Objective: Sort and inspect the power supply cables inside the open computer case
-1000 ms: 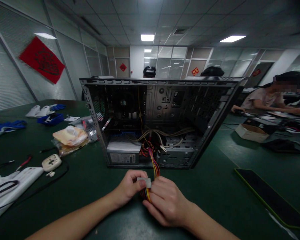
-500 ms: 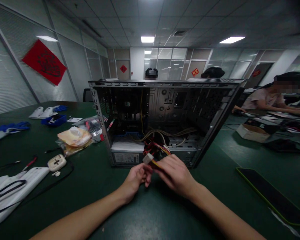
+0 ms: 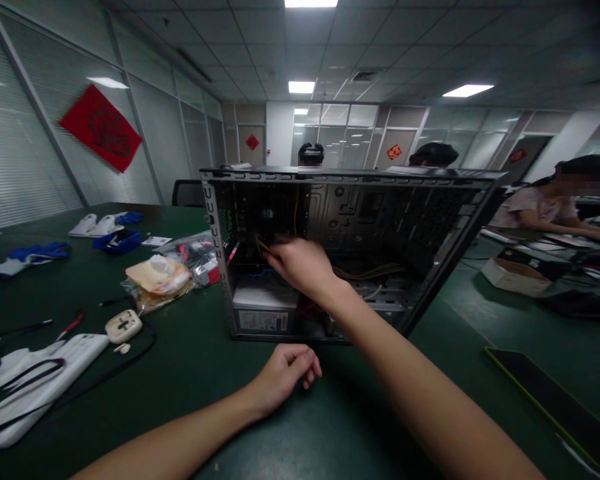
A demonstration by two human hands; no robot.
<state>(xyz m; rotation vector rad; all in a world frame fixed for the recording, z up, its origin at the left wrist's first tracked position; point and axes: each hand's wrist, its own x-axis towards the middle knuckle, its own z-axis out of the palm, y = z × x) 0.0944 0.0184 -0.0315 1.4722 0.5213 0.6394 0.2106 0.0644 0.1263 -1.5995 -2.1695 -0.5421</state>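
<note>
An open computer case (image 3: 390, 175) stands on the table with its inside facing me. My right hand (image 3: 305, 267) reaches into it, below the dark fan (image 3: 269, 213). The fingers are closed on a power cable connector (image 3: 263, 246); only a yellowish bit shows at the fingertips, and the rest is dim and blurred. The power supply (image 3: 265, 320) sits low on the left inside the case. In front of the case, my left hand (image 3: 287, 377) rests on the table, loosely curled with nothing in it. The bundled cables (image 3: 375, 270) in the case are partly hidden by my right arm.
To the left lie a tissue pack (image 3: 157, 273), a plastic bag of parts (image 3: 200, 257), a white box (image 3: 45, 387), a blue tray (image 3: 117, 241) and gloves (image 3: 40, 252). On the right are a black mat (image 3: 555, 400) and an open carton (image 3: 517, 273). People sit beyond.
My right hand has moved from the case's front edge up and inside, taking the connector along. My left hand has dropped slightly toward me, apart from the right. The view has shifted a little.
</note>
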